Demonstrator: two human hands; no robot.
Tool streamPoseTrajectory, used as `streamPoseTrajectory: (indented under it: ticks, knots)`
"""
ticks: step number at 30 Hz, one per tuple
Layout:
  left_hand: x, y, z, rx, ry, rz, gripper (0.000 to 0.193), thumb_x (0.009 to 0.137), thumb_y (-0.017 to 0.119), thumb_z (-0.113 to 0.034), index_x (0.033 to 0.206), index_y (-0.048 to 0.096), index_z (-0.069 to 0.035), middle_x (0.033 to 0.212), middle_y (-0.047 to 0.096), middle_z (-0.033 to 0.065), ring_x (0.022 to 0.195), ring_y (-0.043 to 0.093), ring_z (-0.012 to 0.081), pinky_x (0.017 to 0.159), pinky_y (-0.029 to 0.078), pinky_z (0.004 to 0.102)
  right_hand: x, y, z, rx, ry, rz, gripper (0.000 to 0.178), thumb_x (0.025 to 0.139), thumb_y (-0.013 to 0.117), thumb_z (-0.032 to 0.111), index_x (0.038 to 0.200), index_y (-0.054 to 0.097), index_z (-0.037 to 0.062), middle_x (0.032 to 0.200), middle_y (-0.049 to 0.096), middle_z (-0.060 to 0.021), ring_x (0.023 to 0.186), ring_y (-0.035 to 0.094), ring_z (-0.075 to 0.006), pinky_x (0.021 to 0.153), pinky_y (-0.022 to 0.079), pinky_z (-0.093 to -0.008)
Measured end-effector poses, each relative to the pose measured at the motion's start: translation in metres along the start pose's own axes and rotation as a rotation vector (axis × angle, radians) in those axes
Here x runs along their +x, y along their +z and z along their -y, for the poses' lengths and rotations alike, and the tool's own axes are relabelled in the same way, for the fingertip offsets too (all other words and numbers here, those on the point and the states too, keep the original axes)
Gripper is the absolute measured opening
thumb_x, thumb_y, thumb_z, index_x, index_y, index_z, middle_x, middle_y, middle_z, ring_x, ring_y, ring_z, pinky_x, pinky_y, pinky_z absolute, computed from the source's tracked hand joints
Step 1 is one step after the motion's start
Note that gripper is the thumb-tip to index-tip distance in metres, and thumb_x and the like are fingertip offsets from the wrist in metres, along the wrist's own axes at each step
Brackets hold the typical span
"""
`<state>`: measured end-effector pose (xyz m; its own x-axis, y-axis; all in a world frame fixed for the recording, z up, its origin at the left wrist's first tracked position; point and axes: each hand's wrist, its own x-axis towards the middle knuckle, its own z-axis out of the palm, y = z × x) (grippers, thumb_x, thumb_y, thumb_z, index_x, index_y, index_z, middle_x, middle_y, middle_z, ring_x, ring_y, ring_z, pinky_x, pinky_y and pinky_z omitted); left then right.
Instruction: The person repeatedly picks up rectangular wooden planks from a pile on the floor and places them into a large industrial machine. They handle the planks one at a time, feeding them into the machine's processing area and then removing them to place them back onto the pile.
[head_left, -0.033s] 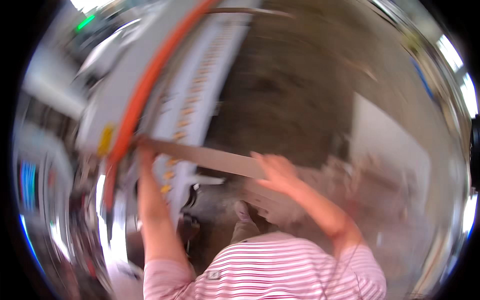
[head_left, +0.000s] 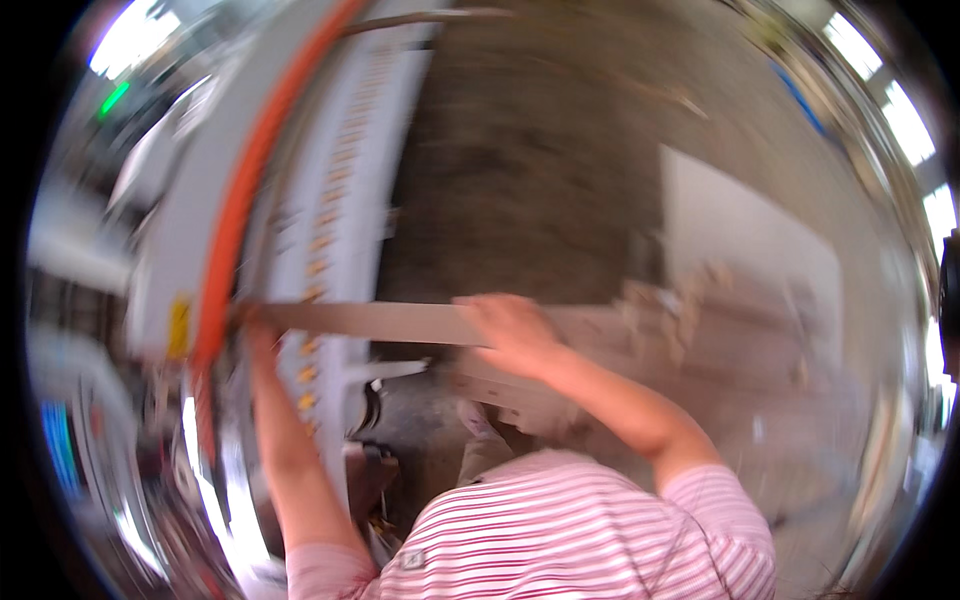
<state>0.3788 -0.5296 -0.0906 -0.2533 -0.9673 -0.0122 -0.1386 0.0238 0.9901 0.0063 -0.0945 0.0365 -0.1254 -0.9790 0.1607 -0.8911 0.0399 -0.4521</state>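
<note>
Everything's motion-blurred here, so take the fine detail loosely. A person in a pink-and-white striped shirt is holding a long flat wooden strip out in front, lying roughly level across the view. The left hand is sitting at the strip's far left end, right where it's meeting the long white machine with the orange band running along it. I can't tell whether those fingers are curled around the wood or just pushing on it, too smeared. The right hand is resting on top of the strip nearer its middle, fingers spread and palm down, so it looks like it's pressing and steadying rather than pinching. One hand at the end and one mid-length makes sense for a board this long, since it's keeping it flat and lined up against the machine. Just beyond the right hand, a pale stack of similar boards is lying low, with the brown floor behind.
</note>
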Motion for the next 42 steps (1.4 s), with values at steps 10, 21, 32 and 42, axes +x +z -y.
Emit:
streamPoseTrajectory:
  ticks: [10, 21, 32, 42]
  knots:
    - [-0.262, 0.171, -0.090, 0.632, 0.235, 0.091, 0.038, 0.094, 0.054, -0.010, 0.129, 0.044, 0.000, 0.102, 0.053, 0.0084, 0.089, 0.051, 0.0185, 0.082, 0.044, 0.0308, -0.273, 0.050, -0.117, -0.141, 0.607, -0.154, 0.040, 0.077, 0.053, 0.002, 0.118, 0.056, 0.0040, 0.131, 0.050, -0.0182, 0.124, 0.046, -0.0355, 0.105, 0.034, -0.0532]
    - [-0.370, 0.202, -0.022, 0.726, 0.112, 0.674, 0.028, 0.091, 0.057, -0.012, 0.115, 0.051, 0.001, 0.088, 0.057, 0.0091, 0.076, 0.053, 0.0197, 0.075, 0.047, 0.0321, -0.368, 0.007, -0.212, -0.539, 0.739, 0.260, 0.048, 0.074, 0.067, 0.009, 0.120, 0.054, 0.0064, 0.116, 0.052, -0.0118, 0.113, 0.049, -0.0309, 0.095, 0.043, -0.0445]
    - [-0.410, 0.319, -0.146, -0.011, -0.060, 1.179, 0.047, 0.090, 0.062, -0.011, 0.132, 0.041, -0.005, 0.124, 0.050, 0.0105, 0.109, 0.051, 0.0131, 0.085, 0.048, 0.0298, -0.189, -0.108, -0.005, 0.531, 0.021, -0.083, 0.056, 0.062, 0.074, 0.014, 0.112, 0.048, 0.0064, 0.107, 0.046, -0.0149, 0.102, 0.052, -0.0322, 0.083, 0.046, -0.0415]
    - [-0.397, 0.342, -0.171, -0.213, 0.100, 1.004, 0.042, 0.088, 0.068, -0.013, 0.125, 0.048, -0.006, 0.113, 0.058, 0.0065, 0.103, 0.057, 0.0148, 0.083, 0.050, 0.0315, -0.130, -0.160, 0.057, 1.144, -0.305, 0.116, 0.062, 0.079, 0.071, 0.014, 0.133, 0.042, 0.0034, 0.124, 0.051, -0.0143, 0.117, 0.052, -0.0243, 0.096, 0.044, -0.0374]
